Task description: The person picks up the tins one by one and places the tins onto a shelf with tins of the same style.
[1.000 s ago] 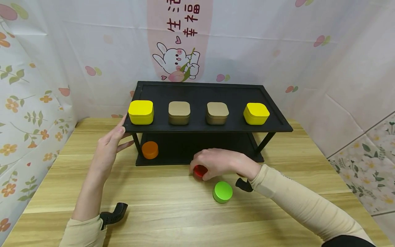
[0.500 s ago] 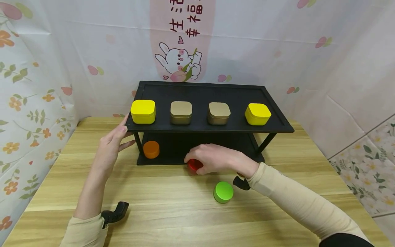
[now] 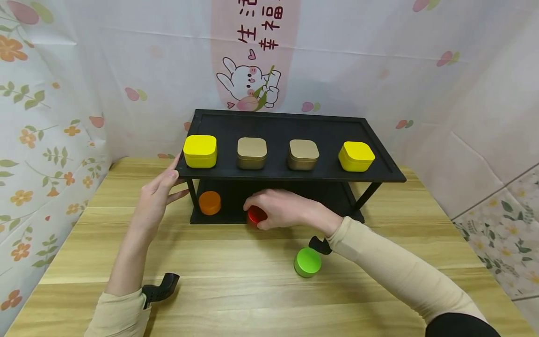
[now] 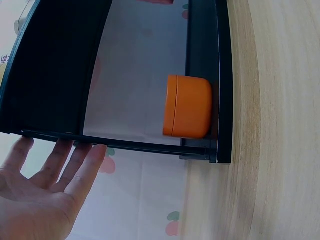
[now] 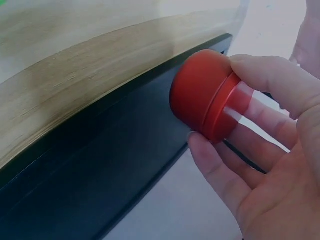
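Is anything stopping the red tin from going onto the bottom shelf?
Nothing visible is. The right hand holds the red tin at the bottom shelf's front edge, and the orange tin sits off to the left, out of its way.

in the head view the right hand (image 3: pixel 283 208) covers part of the red tin (image 3: pixel 255 215); whether it touches the lower shelf (image 3: pixel 233 207) cannot be told. the upper shelf (image 3: pixel 278 124) hides the back of the lower shelf and part of the left hand (image 3: pixel 157 193). the left sleeve (image 3: pixel 120 314) runs off the bottom edge, and the wall writing (image 3: pixel 270 25) is cut at the top. a green sliver (image 5: pixel 6 2) in the right wrist view is too small to name.
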### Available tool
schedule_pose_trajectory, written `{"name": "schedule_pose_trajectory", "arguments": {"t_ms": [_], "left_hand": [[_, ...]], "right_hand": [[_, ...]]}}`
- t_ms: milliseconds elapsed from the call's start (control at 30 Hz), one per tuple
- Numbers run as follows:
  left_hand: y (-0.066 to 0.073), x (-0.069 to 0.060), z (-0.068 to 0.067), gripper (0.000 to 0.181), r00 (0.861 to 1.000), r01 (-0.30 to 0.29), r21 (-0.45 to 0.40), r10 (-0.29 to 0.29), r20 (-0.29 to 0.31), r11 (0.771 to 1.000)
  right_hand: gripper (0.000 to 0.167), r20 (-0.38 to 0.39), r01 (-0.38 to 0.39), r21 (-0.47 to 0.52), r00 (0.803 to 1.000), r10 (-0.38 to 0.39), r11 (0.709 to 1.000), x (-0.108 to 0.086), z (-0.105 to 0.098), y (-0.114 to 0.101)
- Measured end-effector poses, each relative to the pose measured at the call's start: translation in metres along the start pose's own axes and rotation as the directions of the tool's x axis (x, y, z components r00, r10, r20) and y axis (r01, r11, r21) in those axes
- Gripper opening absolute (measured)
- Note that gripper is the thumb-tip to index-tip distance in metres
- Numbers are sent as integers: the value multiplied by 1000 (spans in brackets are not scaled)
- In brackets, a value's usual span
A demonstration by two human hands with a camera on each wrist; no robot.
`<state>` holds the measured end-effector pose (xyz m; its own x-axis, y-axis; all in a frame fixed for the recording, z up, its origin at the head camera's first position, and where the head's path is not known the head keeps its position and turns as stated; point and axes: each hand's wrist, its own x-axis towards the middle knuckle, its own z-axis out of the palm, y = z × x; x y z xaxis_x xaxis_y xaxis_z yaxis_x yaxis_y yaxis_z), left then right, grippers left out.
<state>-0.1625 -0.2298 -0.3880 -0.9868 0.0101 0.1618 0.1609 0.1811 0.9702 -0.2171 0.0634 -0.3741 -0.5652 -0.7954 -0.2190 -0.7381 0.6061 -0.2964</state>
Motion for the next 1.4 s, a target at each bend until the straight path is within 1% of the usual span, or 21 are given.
{"name": "schedule_pose_trajectory", "arguments": {"t_ms": [133, 333, 433, 600, 867, 1167, 1400], "left_hand": [[0, 0, 0, 50, 1000, 7, 3, -7, 0, 1000], [-1, 0, 0, 49, 1000, -4, -12, 4, 0, 1000], [-1, 0, 0, 49, 1000, -10, -16, 10, -2, 1000], [-1, 0, 0, 49, 1000, -7, -9, 7, 0, 1000], [-2, 0, 0, 50, 1000, 2, -3, -2, -1, 1000], [-2, 1, 0, 50, 1000, 4, -4, -4, -2, 1000], [-1, 0, 0, 50, 1000, 6, -1, -6, -6, 1000]], "right_hand": [[46, -24, -5, 21, 1000, 5, 1000, 7, 0, 1], [48, -46, -25, 27, 999, 26, 999, 17, -1, 1], [49, -53, -33, 34, 998, 35, 999, 22, 0, 2], [50, -56, -53, 73, 997, 58, 996, 31, 3, 6], [52, -34, -106, 148, 993, 112, 983, 44, 6, 13], [53, -1, -201, 237, 978, 207, 951, 50, 9, 19], [54, 17, -215, 252, 976, 218, 943, 53, 11, 23]]}}
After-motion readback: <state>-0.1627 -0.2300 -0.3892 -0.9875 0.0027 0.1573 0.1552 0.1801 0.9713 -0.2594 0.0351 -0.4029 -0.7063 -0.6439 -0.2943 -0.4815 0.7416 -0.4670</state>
